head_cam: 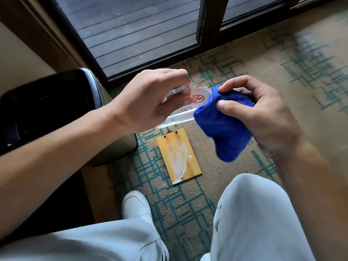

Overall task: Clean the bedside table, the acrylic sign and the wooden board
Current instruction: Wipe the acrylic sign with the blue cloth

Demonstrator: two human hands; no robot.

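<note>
while the person sits with both knees in pale grey trousers [254, 219] spread over the carpet [188, 208], the left hand [150, 102] holds the acrylic sign [190, 108] up in the air between the two hands, its fingers [175, 76] curled over the sign's top edge and the thumb below it. the sign is a clear, glossy slab with a thicker transparent base along its lower edge; a red no-smoking circle and lines of small dark print show through it, too small to read. the right hand [263, 113] pinches a bright blue cloth [224, 127], thumb and forefinger closed on a fold of it, and the cloth's upper corner touches the right side of the sign. the cloth is soft and nubbly, like microfibre, and hangs in a rounded bunch below the hand. down on the carpet, just beside the foot of a dark bin [56, 110] with a glossy black lid and a brushed metal side, lies the wooden board [178, 157], a flat yellow rectangle with two dark studs and a small hook at its far end; a pale, whitish smear runs lengthwise down its middle. the carpet is short, beige, crossed with teal line patterns. one white shoe [135, 204] rests near the board, and a dark-framed glass door [141, 34] stands beyond.
</note>
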